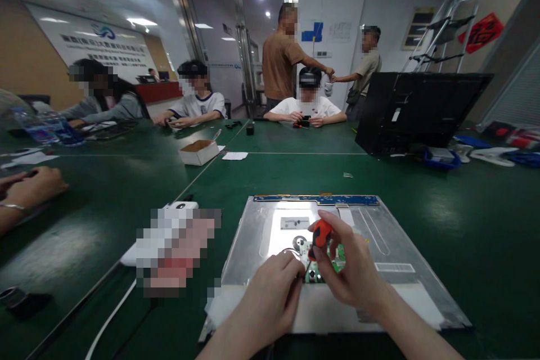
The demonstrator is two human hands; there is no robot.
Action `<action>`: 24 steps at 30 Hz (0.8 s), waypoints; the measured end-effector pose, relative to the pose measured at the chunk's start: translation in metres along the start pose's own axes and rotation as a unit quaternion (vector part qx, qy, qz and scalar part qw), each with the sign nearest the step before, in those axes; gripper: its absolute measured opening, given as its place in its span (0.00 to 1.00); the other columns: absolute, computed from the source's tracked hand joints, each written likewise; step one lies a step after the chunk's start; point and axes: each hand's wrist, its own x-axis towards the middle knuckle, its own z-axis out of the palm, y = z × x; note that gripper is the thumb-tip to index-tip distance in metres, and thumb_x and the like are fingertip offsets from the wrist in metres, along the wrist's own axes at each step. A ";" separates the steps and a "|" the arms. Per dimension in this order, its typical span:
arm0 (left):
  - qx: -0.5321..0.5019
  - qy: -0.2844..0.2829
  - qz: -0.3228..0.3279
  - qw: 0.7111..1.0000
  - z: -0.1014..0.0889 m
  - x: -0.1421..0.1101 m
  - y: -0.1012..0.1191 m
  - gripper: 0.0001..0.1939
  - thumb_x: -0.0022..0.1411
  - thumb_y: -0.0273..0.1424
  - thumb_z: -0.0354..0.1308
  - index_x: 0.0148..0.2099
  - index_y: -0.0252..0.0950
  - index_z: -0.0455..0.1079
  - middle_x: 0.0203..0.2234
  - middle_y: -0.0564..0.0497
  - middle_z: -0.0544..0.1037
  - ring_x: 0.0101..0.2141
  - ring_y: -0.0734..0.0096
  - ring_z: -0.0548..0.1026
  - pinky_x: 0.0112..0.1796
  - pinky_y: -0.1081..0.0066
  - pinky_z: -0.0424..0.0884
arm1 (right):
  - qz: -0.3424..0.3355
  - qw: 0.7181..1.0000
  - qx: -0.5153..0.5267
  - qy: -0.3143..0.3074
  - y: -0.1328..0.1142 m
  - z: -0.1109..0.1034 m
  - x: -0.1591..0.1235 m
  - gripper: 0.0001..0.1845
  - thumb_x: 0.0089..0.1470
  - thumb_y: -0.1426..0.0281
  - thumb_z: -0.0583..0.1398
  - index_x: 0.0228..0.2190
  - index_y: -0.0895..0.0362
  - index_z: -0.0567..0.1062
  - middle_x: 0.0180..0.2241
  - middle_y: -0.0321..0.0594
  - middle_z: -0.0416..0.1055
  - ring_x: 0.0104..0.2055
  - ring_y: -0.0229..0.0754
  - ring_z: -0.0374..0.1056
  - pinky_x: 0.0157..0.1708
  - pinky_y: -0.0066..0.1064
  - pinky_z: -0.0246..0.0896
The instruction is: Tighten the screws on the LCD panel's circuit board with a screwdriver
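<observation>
We judge the step in hand to be screwdriver work on the circuit board [317, 277], which sits near the middle of a flat panel [253, 253] lying on the table [442, 202]. Our right hand [356, 270] is closed around the screwdriver [322, 234], thumb and fingers wrapped about its handle, with the thin shaft slanting down to the board. Our left hand [276, 278] has its fingers curled in close beside the shaft's lower end; we cannot tell whether they pinch anything, and the tip is hidden. As we judge it, the next move calls for a firm, small twist with the shaft squarely seated and no slip across the board.

The handle is stubby and rounded, orange with black patches. The board is green and crowded with small parts. The panel is a broad sheet of dull silvery metal, glaring white where light strikes it, with shallow pressed grooves. A narrow blue strip [295, 200] runs along its far edge, and a pale, flat ribbon [346, 215] reaches down from there. Milky film [417, 298] lies by the near edge. The tabletop is smooth, dark green and slightly glossy.
</observation>
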 end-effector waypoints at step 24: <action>-0.008 0.002 -0.003 1.000 0.002 0.000 -0.002 0.10 0.62 0.20 0.48 0.41 0.37 0.67 0.38 0.45 0.74 0.39 0.59 0.72 0.38 0.64 0.68 | -0.008 1.000 -0.003 -0.005 0.000 0.000 0.000 0.30 0.60 0.75 0.54 0.62 0.56 0.55 0.34 0.37 0.74 0.24 0.38 0.67 0.21 0.32 0.62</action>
